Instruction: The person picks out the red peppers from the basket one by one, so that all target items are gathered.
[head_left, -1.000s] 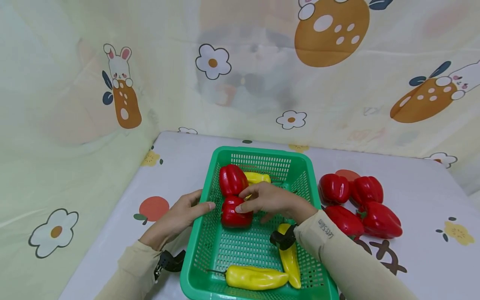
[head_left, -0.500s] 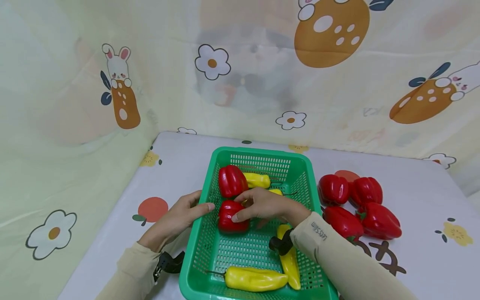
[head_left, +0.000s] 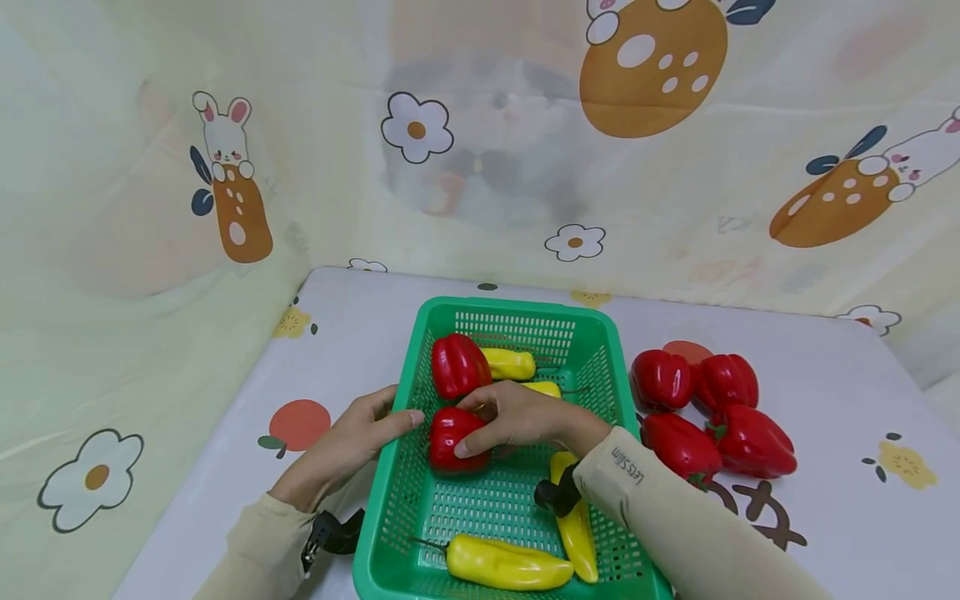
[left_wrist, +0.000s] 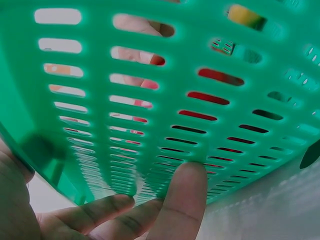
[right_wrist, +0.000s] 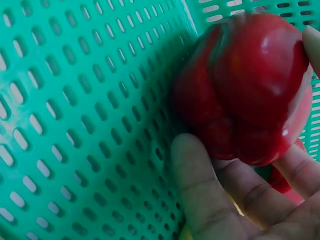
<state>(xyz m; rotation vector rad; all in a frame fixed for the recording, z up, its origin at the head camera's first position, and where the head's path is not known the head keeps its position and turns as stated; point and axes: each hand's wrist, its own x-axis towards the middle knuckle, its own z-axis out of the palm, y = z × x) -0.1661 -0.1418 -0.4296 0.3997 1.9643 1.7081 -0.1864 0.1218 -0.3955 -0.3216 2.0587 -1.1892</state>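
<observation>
A green plastic basket (head_left: 517, 305) with slotted walls stands on the table. My left hand (head_left: 360, 440) grips its left rim, thumb over the top; in the left wrist view, fingers (left_wrist: 187, 200) press the outer wall. Inside the basket, my right hand (head_left: 521, 415) holds a red bell pepper (head_left: 448, 440) between thumb and fingers. The right wrist view shows the lobed end of this bell pepper (right_wrist: 255, 90) close beside the slotted wall. A second red bell pepper (head_left: 459, 367) lies just behind it, along the left wall.
Long yellow peppers lie in the basket: one at the front (head_left: 510, 563), one along the right side (head_left: 577, 533), two more toward the back (head_left: 510, 363). Several red bell peppers (head_left: 727, 383) sit on the table to the basket's right. A printed curtain (head_left: 495, 167) hangs behind.
My right hand has shifted the red bell pepper slightly toward the front left, apart from the one behind it. The left hand stays at the rim. The head view has drifted a little.
</observation>
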